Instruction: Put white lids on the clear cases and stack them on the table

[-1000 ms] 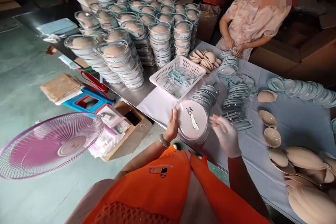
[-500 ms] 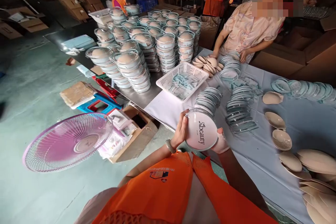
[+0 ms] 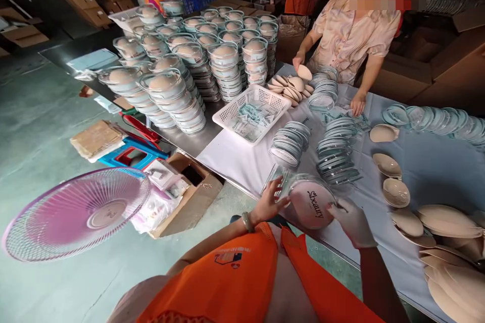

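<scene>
A round clear case (image 3: 310, 202) with a pink lid printed "Sbeauty" sits between my two hands at the near edge of the table. My bare left hand (image 3: 270, 201) grips its left rim. My right hand (image 3: 351, 220), in a white glove, grips its right rim. Two leaning rows of clear lids (image 3: 290, 142) lie just beyond the case on the white cloth (image 3: 242, 159).
Tall stacks of filled cases (image 3: 178, 93) crowd the far left. A white basket (image 3: 253, 112) holds small packets. Beige pads (image 3: 443, 227) lie at the right. A person across the table holds a pad (image 3: 304, 71). A pink fan (image 3: 78, 212), a cardboard box (image 3: 197, 186) and stools stand on the floor.
The case has come down and to the right toward the table edge, turning in my hands. The person opposite has lifted a pad.
</scene>
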`<state>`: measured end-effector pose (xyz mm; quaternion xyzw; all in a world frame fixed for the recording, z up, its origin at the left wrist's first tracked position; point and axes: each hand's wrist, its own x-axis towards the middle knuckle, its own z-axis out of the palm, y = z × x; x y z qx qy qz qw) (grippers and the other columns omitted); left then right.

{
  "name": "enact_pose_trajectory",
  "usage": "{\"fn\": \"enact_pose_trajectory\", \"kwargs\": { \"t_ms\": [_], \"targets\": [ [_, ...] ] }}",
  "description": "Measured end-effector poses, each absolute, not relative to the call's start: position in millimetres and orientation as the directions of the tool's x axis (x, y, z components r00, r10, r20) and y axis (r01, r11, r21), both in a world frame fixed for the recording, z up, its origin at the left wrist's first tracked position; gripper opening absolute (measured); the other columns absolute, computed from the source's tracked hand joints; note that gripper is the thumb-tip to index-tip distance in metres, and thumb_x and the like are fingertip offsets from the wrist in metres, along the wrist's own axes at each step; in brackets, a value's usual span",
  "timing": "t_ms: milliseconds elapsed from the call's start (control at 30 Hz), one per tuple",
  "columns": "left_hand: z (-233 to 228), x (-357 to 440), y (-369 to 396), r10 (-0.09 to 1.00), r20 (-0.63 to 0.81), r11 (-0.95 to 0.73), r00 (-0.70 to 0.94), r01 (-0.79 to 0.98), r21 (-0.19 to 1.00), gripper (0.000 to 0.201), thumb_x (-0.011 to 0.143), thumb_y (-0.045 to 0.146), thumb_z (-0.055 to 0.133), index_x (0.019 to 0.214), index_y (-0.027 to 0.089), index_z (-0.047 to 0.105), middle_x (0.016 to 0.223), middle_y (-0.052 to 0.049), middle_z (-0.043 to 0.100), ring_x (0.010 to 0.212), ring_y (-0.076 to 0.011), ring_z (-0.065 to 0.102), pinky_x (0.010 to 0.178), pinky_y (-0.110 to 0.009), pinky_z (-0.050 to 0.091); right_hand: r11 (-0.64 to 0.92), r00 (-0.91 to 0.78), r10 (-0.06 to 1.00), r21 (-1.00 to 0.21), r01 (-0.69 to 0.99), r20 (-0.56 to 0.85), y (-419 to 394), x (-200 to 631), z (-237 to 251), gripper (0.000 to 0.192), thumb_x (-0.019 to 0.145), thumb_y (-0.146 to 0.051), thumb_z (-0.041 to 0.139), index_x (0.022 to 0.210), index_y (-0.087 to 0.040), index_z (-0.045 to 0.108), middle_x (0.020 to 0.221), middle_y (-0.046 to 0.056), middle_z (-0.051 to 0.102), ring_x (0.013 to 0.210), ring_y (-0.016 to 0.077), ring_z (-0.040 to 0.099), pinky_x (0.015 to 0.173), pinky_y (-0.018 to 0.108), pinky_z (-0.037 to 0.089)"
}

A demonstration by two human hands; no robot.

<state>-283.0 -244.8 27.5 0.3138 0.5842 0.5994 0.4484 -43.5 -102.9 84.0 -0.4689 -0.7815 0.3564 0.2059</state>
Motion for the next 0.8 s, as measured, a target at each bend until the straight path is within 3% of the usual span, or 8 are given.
{"fn": "enact_pose_trajectory", "kwargs": {
  "t_ms": [133,233,333,400,500,600,700,800],
  "targets": [
    [17,-286,-233,0.855,-0.237,0.143,-0.461,-0.229,0.963,0.057,0.081,0.050,0.086,0.127,0.022,0.069,0.127,-0.015,0.068,0.108,-0.0273,0.070,0.087,-0.039,0.060,0.373,-0.441,0.895,-0.427,0.823,-0.067,-51,6,67,0.019,0.077,-0.033,0.062,0.060,-0.025,0.062,0.079,0.008,0.068,0.079,0.0235,0.065,0.067,0.032,0.047],
    [15,-298,-233,0.818,-0.330,0.191,-0.471,-0.318,0.929,0.056,0.078,0.056,0.087,0.116,0.018,0.073,0.108,-0.012,0.073,0.092,-0.0243,0.072,0.077,-0.035,0.059,0.396,-0.435,0.895,-0.276,0.876,-0.094,-26,23,50,0.014,0.075,-0.022,0.064,0.062,-0.026,0.063,0.081,0.011,0.070,0.077,0.0254,0.066,0.065,0.034,0.047],
    [11,-309,-239,0.750,-0.384,0.193,-0.538,-0.377,0.906,0.057,0.072,0.058,0.091,0.109,0.018,0.074,0.102,-0.011,0.075,0.089,-0.0232,0.073,0.071,-0.032,0.056,0.417,-0.426,0.904,-0.131,0.900,-0.045,-15,27,42,0.015,0.083,-0.026,0.062,0.069,-0.024,0.068,0.087,0.016,0.073,0.077,0.0295,0.067,0.061,0.037,0.046],
    [6,-313,-245,0.691,-0.413,0.183,-0.594,-0.409,0.894,0.060,0.069,0.060,0.092,0.107,0.018,0.074,0.098,-0.009,0.075,0.087,-0.0223,0.073,0.070,-0.031,0.055,0.415,-0.412,0.909,-0.057,0.908,0.066,-7,17,45,0.023,0.090,-0.037,0.061,0.081,-0.022,0.075,0.091,0.018,0.074,0.073,0.0307,0.067,0.056,0.037,0.042],
    [-2,-315,-250,0.624,-0.446,0.153,-0.642,-0.459,0.875,0.064,0.068,0.063,0.091,0.109,0.017,0.072,0.099,-0.009,0.074,0.090,-0.0224,0.073,0.072,-0.031,0.056,0.570,-0.512,0.802,-0.139,0.810,0.309,7,-37,55,0.037,0.095,-0.049,0.060,0.097,-0.018,0.080,0.098,0.018,0.077,0.077,0.0302,0.070,0.058,0.036,0.046],
    [-7,-319,-252,0.614,-0.470,0.144,-0.634,-0.495,0.857,0.066,0.069,0.065,0.089,0.110,0.016,0.071,0.101,-0.010,0.073,0.091,-0.0226,0.074,0.072,-0.031,0.057,0.810,-0.686,0.585,-0.277,0.516,0.433,16,-144,64,0.039,0.099,-0.048,0.059,0.104,-0.016,0.080,0.108,0.016,0.079,0.097,0.0301,0.074,0.080,0.037,0.057],
    [-10,-333,-257,0.656,-0.471,0.152,-0.589,-0.508,0.848,0.066,0.069,0.067,0.088,0.109,0.017,0.071,0.101,-0.010,0.072,0.089,-0.0225,0.074,0.071,-0.030,0.056,0.862,-0.829,0.492,-0.286,0.419,0.266,13,-279,64,0.038,0.097,-0.041,0.064,0.123,-0.016,0.076,0.124,0.015,0.077,0.112,0.0308,0.072,0.094,0.038,0.057],
    [-10,-362,-270,0.694,-0.434,0.132,-0.574,-0.492,0.861,0.065,0.071,0.067,0.087,0.110,0.018,0.071,0.101,-0.009,0.072,0.089,-0.0222,0.073,0.072,-0.031,0.055,0.861,-0.898,0.441,-0.285,0.421,0.007,5,-402,56,0.057,0.092,-0.036,0.070,0.143,-0.013,0.065,0.143,0.019,0.068,0.128,0.0342,0.064,0.106,0.042,0.053]
  ]
}}
